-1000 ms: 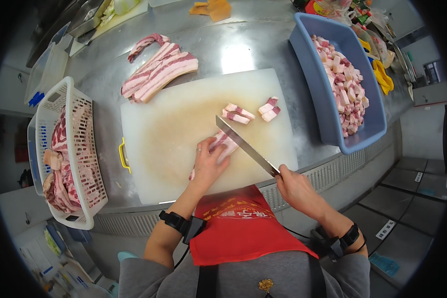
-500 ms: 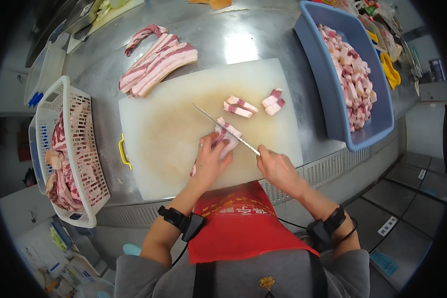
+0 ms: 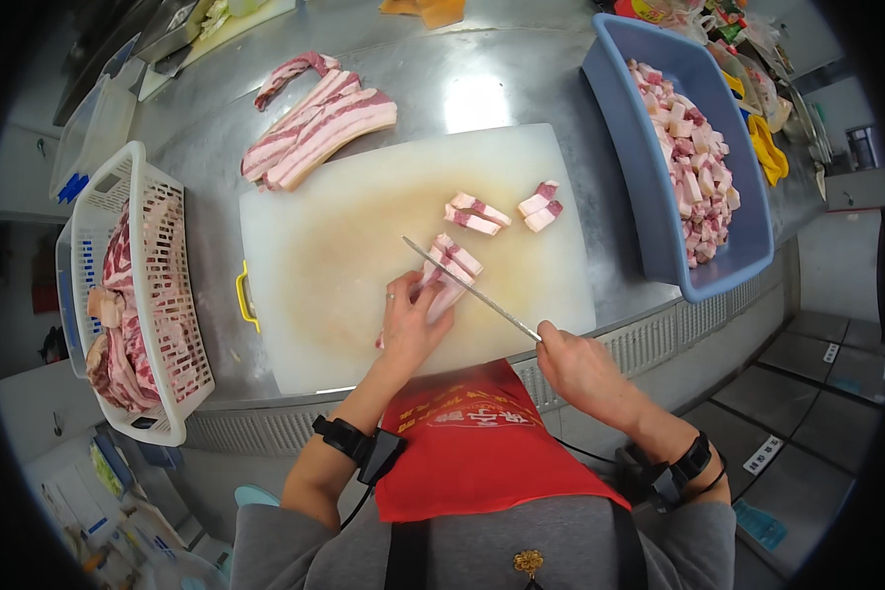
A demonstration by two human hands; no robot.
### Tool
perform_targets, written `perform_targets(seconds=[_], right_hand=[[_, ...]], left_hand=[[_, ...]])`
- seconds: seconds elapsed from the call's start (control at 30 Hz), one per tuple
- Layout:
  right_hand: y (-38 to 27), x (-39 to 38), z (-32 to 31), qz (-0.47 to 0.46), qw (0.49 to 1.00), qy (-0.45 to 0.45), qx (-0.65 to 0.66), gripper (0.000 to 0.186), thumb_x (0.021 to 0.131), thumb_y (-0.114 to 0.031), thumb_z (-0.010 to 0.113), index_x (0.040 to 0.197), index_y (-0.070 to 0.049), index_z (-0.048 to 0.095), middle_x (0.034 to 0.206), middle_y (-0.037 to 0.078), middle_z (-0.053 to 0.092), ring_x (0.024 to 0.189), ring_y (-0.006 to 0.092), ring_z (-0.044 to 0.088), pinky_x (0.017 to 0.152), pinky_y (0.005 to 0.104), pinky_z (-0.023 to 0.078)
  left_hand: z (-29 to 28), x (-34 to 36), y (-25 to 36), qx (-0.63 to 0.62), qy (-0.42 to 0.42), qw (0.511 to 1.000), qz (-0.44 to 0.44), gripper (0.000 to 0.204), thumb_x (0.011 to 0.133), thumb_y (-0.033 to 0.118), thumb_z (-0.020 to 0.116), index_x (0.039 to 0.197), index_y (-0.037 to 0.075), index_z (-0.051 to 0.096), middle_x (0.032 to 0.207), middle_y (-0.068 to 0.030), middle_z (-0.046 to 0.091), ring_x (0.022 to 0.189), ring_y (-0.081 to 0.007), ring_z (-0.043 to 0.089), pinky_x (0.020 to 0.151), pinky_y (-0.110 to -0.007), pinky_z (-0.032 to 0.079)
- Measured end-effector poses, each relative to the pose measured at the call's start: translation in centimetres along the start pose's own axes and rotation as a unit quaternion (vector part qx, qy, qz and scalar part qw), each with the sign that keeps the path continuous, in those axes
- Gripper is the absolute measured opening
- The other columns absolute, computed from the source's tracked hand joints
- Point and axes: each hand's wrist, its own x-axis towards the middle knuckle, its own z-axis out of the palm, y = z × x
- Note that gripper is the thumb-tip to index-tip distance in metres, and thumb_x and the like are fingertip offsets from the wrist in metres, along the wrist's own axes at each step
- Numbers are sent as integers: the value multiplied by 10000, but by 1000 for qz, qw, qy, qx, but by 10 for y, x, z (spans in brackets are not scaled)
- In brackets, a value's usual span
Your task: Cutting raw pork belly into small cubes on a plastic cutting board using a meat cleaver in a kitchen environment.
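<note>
A shiny steel table (image 3: 211, 265) bears a smooth white board (image 3: 324, 236), its left half bare, its right edge well apart from the blue plastic tub (image 3: 627, 147). The person's left hand (image 3: 411, 323) and right hand (image 3: 582, 374) are both closed: the right round a thin, straight knife (image 3: 492, 304), the left pinching soft, striped meat (image 3: 450, 293) near the board's middle, the blade crossing over it. Small blocky cuts (image 3: 472, 222) lie beyond
</note>
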Motion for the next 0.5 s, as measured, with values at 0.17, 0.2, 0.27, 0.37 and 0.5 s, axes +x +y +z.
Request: perform_targets(seconds=[0.17,0.2,0.27,0.37,0.5], right_hand=[[2,42,48,-27,996,69,-40,129,881,-121,493,916,-22,417,678,203,587,590,414,580,513,475,479],[6,49,43,-29,996,70,-41,129,881,-121,493,916,-22,417,678,203,587,590,414,580,513,475,479],[11,55,37,-48,996,77,15,133,881,-116,495,915,-15,414,689,210,585,598,413,580,523,482,473],[7,42,23,-49,996,70,36,134,886,-115,491,910,-18,403,690,218,581,616,425,574,550,499,462],[-6,11,2,-18,999,32,14,126,894,-119,480,912,-24,401,705,226,587,624,437,570,564,514,456]], left_hand=[[4,2,2,-18,27,999,7,353,656,95,750,988,57,636,1116,-179,487,983,-344,514,800,-404,488],[4,4,2,-15,24,1000,11,351,656,95,750,985,52,638,1117,-181,487,973,-342,519,811,-402,488],[2,-1,1,-12,20,1000,16,348,657,95,751,983,47,640,1118,-182,487,964,-339,524,821,-400,487],[1,-1,2,-32,14,999,-3,367,652,93,754,994,38,633,1152,-193,466,990,-349,510,844,-393,487],[-5,-13,3,18,15,1000,-12,398,652,101,755,1019,36,615,1178,-205,427,1047,-369,481,849,-388,490]])
